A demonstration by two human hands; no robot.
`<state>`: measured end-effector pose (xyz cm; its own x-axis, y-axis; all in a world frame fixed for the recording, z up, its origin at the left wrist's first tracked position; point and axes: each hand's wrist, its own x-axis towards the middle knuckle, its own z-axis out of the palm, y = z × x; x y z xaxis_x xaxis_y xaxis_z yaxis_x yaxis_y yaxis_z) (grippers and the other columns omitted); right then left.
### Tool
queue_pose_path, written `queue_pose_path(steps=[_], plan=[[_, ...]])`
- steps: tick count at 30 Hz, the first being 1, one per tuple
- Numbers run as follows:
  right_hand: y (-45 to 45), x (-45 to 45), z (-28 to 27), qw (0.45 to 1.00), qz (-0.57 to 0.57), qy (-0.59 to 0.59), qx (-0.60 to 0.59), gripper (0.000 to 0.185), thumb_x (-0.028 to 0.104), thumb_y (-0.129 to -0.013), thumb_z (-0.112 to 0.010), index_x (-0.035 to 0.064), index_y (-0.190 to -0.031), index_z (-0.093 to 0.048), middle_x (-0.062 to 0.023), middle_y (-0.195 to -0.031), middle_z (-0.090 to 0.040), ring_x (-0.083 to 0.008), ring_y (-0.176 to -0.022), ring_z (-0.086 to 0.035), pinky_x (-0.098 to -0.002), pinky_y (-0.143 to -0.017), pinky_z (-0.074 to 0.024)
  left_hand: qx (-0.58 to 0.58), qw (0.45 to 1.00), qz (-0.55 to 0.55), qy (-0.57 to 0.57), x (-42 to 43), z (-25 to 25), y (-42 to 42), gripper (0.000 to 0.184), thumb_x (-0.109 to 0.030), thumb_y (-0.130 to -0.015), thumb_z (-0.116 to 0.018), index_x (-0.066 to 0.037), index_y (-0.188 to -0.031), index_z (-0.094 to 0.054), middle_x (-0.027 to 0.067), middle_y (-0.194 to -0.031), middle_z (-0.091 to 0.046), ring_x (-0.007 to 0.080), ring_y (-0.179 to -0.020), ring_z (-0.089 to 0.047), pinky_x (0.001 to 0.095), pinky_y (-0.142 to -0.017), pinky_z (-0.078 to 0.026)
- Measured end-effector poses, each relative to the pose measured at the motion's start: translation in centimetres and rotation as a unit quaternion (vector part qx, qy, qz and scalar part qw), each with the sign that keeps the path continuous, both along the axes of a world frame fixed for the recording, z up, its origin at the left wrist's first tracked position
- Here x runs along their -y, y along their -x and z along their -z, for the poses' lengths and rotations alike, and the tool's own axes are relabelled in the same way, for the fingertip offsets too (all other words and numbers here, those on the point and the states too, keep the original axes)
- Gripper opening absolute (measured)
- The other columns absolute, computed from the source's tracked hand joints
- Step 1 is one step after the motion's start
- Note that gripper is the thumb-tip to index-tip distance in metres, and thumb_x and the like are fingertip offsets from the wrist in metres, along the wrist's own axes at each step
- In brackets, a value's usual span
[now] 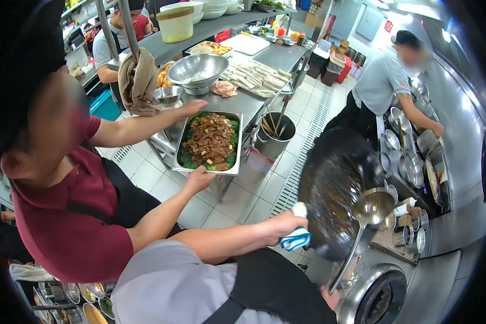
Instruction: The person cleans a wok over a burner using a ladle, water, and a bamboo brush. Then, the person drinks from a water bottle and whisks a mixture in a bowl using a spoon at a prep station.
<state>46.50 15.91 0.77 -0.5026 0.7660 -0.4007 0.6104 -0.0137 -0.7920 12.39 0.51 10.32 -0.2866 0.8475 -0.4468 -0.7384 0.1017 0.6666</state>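
My left hand (287,224) is closed around the wok's handle, with a blue-and-white cloth (296,238) bunched in the grip. The wok (329,189) is dark and wet with brown sauce, tilted up off the stove and slightly blurred. In my right hand (330,298), at the lower edge of the view, is the long handle of a ladle (373,207). Its bowl hangs at the wok's right side. To the left, a co-worker in a maroon shirt holds a metal tray (240,144) of sliced brown meat (209,141) over green vegetables in both hands.
Below the wok is a round stove burner (382,296). At right, another worker (386,81) stands at a range with pans and ladles. A steel counter (259,56) carries bowls and pale strips of food; a metal bucket (275,135) with utensils stands beside it.
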Motion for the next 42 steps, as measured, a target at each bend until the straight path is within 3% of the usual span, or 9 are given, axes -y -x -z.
queue_pose_path(steps=[3, 6, 9, 13, 18, 23, 33, 37, 42], plan=[[-12.3, -1.6, 11.0, 0.987, -0.007, -0.142, 0.072, 0.034, 0.030, -0.083, -0.068, -0.0003, -0.073, -0.055, -0.0105, -0.053, -0.049, -0.0234, -0.053, -0.053, -0.0372, -0.052, -0.0406, -0.034, 0.998, 0.049, 0.016, -4.8, 2.4, -4.6, 0.010, -0.013, -0.078, -0.061, -0.003, -0.080, -0.064, 0.0042, -0.067, -0.061, 0.0142, -0.059, -0.061, 0.0300, -0.051, -0.048], [-20.3, 1.9, 13.1, 0.988, 0.061, -0.039, 0.139, 0.046, 0.044, -0.084, -0.064, -0.0021, -0.085, -0.064, -0.0204, -0.067, -0.059, -0.0304, -0.062, -0.058, -0.0431, -0.060, -0.0416, -0.003, 0.986, 0.163, 0.043, -11.2, 1.9, -11.1, 0.009, -0.017, -0.079, -0.062, -0.007, -0.080, -0.063, 0.0040, -0.069, -0.062, 0.0156, -0.059, -0.062, 0.0314, -0.052, -0.051], [-15.4, 7.9, 1.0, 0.954, 0.277, -0.089, 0.077, 0.036, 0.035, -0.082, -0.064, -0.0012, -0.083, -0.066, -0.0138, -0.063, -0.061, -0.0254, -0.062, -0.062, -0.0401, -0.062, -0.0475, 0.045, 0.969, 0.237, 0.049, -16.1, 2.4, -16.2, 0.006, -0.015, -0.083, -0.059, -0.009, -0.081, -0.060, 0.0048, -0.068, -0.062, 0.0175, -0.057, -0.062, 0.0323, -0.048, -0.051], [-16.7, 10.1, -0.2, 0.877, 0.469, 0.079, -0.074, 0.029, 0.023, -0.080, -0.066, 0.0049, -0.065, -0.049, -0.0015, -0.048, -0.045, -0.0134, -0.042, -0.046, -0.0321, -0.041, -0.0353, 0.077, 0.946, 0.304, 0.088, -22.3, 3.4, -20.1, 0.008, -0.013, -0.085, -0.055, -0.007, -0.080, -0.057, 0.0057, -0.062, -0.059, 0.0201, -0.047, -0.057, 0.0346, -0.043, -0.049], [-22.6, 6.8, -3.8, 0.828, 0.552, -0.093, 0.042, 0.021, 0.015, -0.082, -0.065, 0.0035, -0.070, -0.051, -0.0026, -0.054, -0.050, -0.0114, -0.042, -0.047, -0.0299, -0.039, -0.0361, 0.054, 0.921, 0.372, 0.098, -29.4, 5.7, -27.7, 0.019, -0.018, -0.088, -0.051, -0.008, -0.073, -0.055, 0.0059, -0.055, -0.055, 0.0220, -0.043, -0.054, 0.0358, -0.041, -0.048], [-20.0, 4.6, -13.3, 0.751, 0.560, -0.026, -0.350, 0.024, -0.001, -0.085, -0.052, 0.0020, -0.108, -0.048, -0.0032, -0.061, -0.048, -0.0121, -0.043, -0.045, -0.0259, -0.041, -0.0389, 0.104, 0.883, 0.448, 0.094, -35.4, 9.6, -33.5, 0.033, -0.027, -0.094, -0.046, -0.013, -0.065, -0.053, 0.0049, -0.053, -0.052, 0.0230, -0.042, -0.050, 0.0373, -0.040, -0.043], [-15.4, 5.8, -10.4, 0.738, 0.638, 0.017, -0.221, 0.034, -0.005, -0.080, -0.050, -0.0002, -0.113, -0.047, -0.0036, -0.057, -0.047, -0.0132, -0.039, -0.045, -0.0273, -0.038, -0.0358, 0.141, 0.796, 0.583, 0.077, -41.2, 15.4, -40.2, 0.024, -0.031, -0.090, -0.058, -0.010, -0.077, -0.058, 0.0038, -0.061, -0.058, 0.0187, -0.051, -0.058, 0.0341, -0.046, -0.046], [-13.2, 6.1, -10.5, 0.731, 0.637, 0.020, -0.246, 0.035, -0.004, -0.083, -0.049, 0.0018, -0.118, -0.046, -0.0021, -0.058, -0.047, -0.0122, -0.041, -0.046, -0.0273, -0.039, -0.0375, -0.174, 0.779, 0.601, -0.045, -40.6, 14.8, -33.6, 0.046, -0.047, -0.080, -0.071, -0.005, -0.097, -0.060, 0.0067, -0.080, -0.065, 0.0213, -0.069, -0.064, 0.0370, -0.064, -0.052], [-11.5, 6.4, -10.1, 0.743, 0.637, 0.021, -0.204, 0.033, -0.003, -0.086, -0.052, 0.0028, -0.118, -0.046, -0.0022, -0.059, -0.048, -0.0112, -0.043, -0.048, -0.0265, -0.041, -0.0384, -0.719, 0.445, 0.492, -0.207, -37.3, 16.2, -24.0, 0.048, -0.033, -0.075, -0.073, 0.000, -0.106, -0.056, 0.0234, -0.106, -0.059, 0.0412, -0.096, -0.059, 0.0482, -0.081, -0.048]])
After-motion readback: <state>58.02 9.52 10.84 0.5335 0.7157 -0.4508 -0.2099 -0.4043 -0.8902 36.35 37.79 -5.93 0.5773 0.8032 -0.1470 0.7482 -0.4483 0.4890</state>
